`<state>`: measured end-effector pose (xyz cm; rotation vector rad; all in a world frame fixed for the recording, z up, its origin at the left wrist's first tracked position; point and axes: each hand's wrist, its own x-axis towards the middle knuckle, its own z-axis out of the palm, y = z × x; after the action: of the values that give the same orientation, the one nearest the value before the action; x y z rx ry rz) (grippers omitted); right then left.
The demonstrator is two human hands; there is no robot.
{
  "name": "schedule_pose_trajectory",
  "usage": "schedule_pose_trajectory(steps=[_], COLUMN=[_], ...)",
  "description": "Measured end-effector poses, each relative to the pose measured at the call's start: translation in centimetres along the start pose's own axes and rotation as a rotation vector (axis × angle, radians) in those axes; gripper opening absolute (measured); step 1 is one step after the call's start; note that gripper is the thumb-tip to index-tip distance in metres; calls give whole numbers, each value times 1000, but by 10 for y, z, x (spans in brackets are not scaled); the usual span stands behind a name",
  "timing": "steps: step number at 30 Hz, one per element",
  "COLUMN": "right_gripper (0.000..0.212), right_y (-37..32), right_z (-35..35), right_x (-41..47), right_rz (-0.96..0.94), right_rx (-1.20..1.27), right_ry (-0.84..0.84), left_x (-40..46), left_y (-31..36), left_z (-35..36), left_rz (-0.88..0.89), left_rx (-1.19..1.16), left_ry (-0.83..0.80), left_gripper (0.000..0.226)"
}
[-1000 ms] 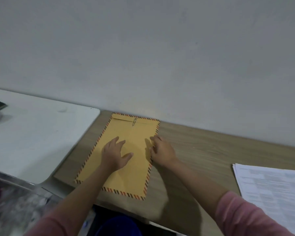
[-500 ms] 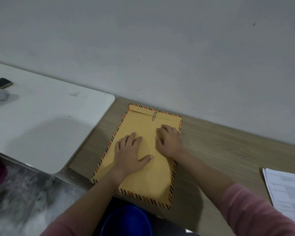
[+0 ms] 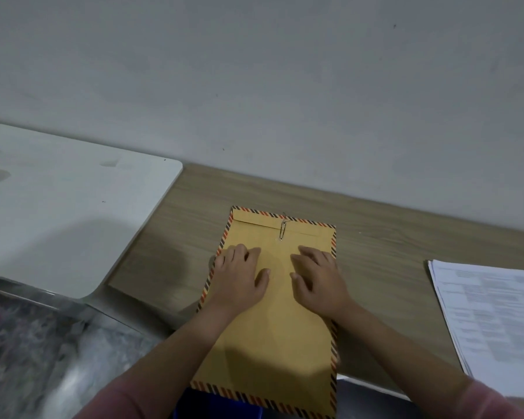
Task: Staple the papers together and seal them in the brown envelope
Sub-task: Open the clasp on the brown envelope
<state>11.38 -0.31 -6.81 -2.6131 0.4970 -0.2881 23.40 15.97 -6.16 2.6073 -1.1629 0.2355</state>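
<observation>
Brown paper envelope [image 3: 280,322] with striped border flat on my wood-grain desk [image 3: 384,252], left hand [image 3: 239,279] and right hand [image 3: 321,282] pressing it with loose fingers, gripping nothing, stack of printed white papers [image 3: 493,322] at 3 o'clock, well apart.

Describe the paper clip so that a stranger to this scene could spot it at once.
Start at the wooden desk along the grey wall, then find the brown envelope with the striped border, under both hands. Near its far edge, just beyond the fingertips, a small metal paper clip sits over the flap's edge. It is the only shiny metal thing on the envelope.
</observation>
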Motion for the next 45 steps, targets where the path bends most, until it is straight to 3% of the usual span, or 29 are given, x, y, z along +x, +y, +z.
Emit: schedule_pose_trajectory(steps=[4, 9, 13, 27, 32, 36, 45], right_gripper=[40, 28, 26, 14, 20, 14, 12], right_y=[2, 0, 0, -16, -17, -14, -43], right_z=[-8, -10, -3, 10, 8, 9, 15], right_x=[21, 83, 113, 140, 141, 136, 88], right_rz=[44, 233, 332, 527, 486, 452, 26], right_rx=[-52, 151, 123, 142, 44, 135, 196], right_ry=[35, 131, 81, 155, 92, 148, 119], left_x=[18, 35, 32, 32, 32, 33, 37], left_y=[-1, -9, -12, -11, -11, -10, -15], left_z=[2, 16, 22, 23, 24, 22, 25], left_rz=[68, 143, 141, 155, 146, 138, 85], left_rx=[-69, -62, -67, -65, -57, -77, -189], left_ry=[-123, -355, -330, -295, -296, -280, -285], left_gripper=[69, 84, 85, 82, 81, 81, 97])
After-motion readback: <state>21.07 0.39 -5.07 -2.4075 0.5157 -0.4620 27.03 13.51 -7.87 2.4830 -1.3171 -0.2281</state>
